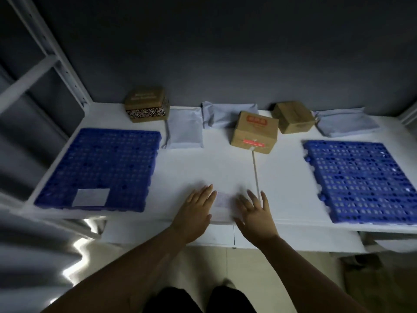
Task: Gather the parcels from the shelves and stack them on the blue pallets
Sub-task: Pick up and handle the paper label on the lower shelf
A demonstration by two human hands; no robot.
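Both our grips were released, fingers straight. The left grip and the right grip lay flat on a thin white parcel at the near edge of the worktop, its label showing between them. Neither hand was nearer, and the parcel's outline was too pale to tell its long axis. The left blue pallet and the right blue pallet lay well apart on either side, so we judged a sideways carry came next.

I get single view: head camera, wide-angle, looking forward and steeply down, close above fingers; bench runs beyond fingers, wall farther past them.
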